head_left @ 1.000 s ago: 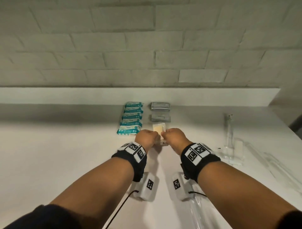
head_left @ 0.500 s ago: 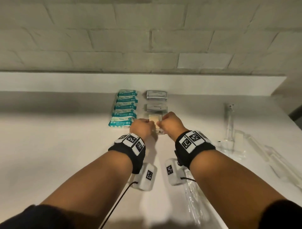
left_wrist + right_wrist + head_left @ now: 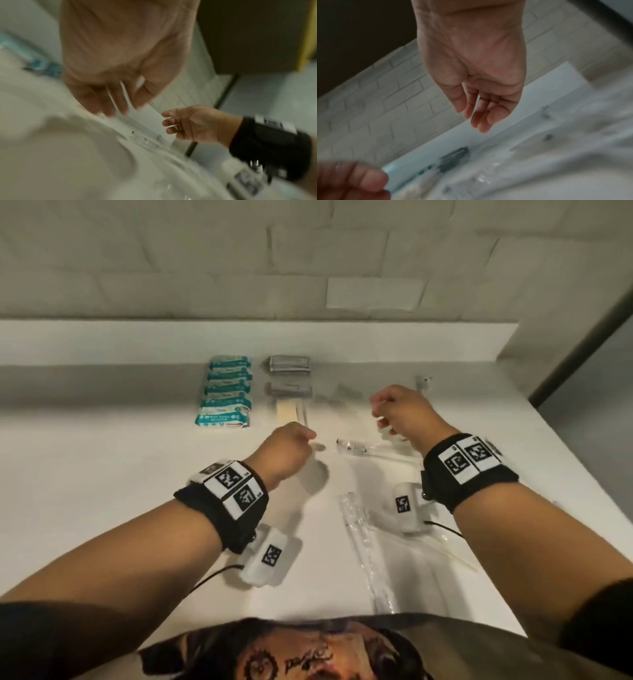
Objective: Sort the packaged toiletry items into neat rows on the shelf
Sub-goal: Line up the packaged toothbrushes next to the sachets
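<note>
Several teal packets (image 3: 226,392) lie in a column on the white shelf (image 3: 102,474). Beside them is a column of grey packets (image 3: 289,364) with a cream packet (image 3: 289,412) at its near end. My left hand (image 3: 291,445) hovers just in front of the cream packet, apart from it. In the left wrist view the left hand (image 3: 109,100) has loose fingers and holds nothing. My right hand (image 3: 394,412) is off to the right above clear packets. The right wrist view shows the right hand (image 3: 477,112) relaxed and empty.
A small clear packet (image 3: 356,448) lies between my hands. A long clear sleeve (image 3: 366,546) and more clear wrappers (image 3: 424,546) lie near the front right. A raised ledge (image 3: 239,337) and brick wall close the back. The shelf's right edge (image 3: 575,460) runs diagonally.
Both hands let go of the cream packet, which now lies in front of the grey packets. The left hand drew back; the right hand swung out to the right.
</note>
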The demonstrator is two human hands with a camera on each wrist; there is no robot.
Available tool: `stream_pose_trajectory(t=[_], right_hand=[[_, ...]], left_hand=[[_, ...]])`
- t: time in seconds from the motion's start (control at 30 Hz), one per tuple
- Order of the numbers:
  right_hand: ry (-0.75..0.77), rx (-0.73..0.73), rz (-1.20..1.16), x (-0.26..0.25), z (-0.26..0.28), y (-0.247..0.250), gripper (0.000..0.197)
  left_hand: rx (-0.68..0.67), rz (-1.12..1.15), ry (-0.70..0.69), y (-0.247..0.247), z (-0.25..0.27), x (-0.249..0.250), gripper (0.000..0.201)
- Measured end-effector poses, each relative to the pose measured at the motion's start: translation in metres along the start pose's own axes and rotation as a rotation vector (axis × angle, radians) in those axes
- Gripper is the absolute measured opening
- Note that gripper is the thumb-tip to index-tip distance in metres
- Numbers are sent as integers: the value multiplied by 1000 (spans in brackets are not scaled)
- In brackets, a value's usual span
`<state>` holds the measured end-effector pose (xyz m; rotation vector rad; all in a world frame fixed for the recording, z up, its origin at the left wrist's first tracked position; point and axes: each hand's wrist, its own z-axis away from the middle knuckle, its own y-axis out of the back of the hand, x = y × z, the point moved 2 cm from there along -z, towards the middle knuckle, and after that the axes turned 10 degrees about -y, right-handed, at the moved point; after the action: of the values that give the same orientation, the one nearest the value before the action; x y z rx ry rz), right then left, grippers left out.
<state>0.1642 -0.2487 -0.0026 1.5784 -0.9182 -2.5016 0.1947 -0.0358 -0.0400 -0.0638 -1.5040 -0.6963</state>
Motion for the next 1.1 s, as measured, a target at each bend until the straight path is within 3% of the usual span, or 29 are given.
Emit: stream_pose_trajectory(t=[0.13, 0.2, 0.27, 0.37, 0.43, 0.63, 0.7, 0.77, 0.87, 0.97, 1.1], right_hand=[[70, -31, 427, 24, 15, -3, 30], [134, -44, 696, 31, 25, -11, 46], [169, -39, 957, 39, 32, -21, 56], [198, 30, 1145, 47, 48, -32, 42], [225, 60, 1157, 46, 59, -36, 33], [265, 76, 1057, 40, 81, -36, 29], [263, 69, 925, 39, 82, -32, 26], [207, 35, 728, 37, 81, -21, 28], [58, 5, 416, 41, 75, 10, 40], [-81, 68, 167, 56, 73, 53, 38], [-141, 183, 194, 86, 72, 107, 49]], left_hand=[[-558, -529, -320, -33, 23, 8, 57], [-720, -777, -438, -46, 32, 5, 61], [-732, -937, -550, -53, 39, 8, 53], [-634, -1018, -679, -56, 47, 14, 30], [-588, -1104, -737, -54, 50, 13, 21], [-608, -1192, -893, -62, 73, 17, 31], [-638, -1167, -856, -64, 79, 17, 27], [-680, -1092, -724, -63, 80, 16, 19], [-695, -897, -455, -56, 80, 17, 15], [-657, -779, -341, -54, 74, 19, 14], [-483, -496, -235, -69, 57, 27, 16]])
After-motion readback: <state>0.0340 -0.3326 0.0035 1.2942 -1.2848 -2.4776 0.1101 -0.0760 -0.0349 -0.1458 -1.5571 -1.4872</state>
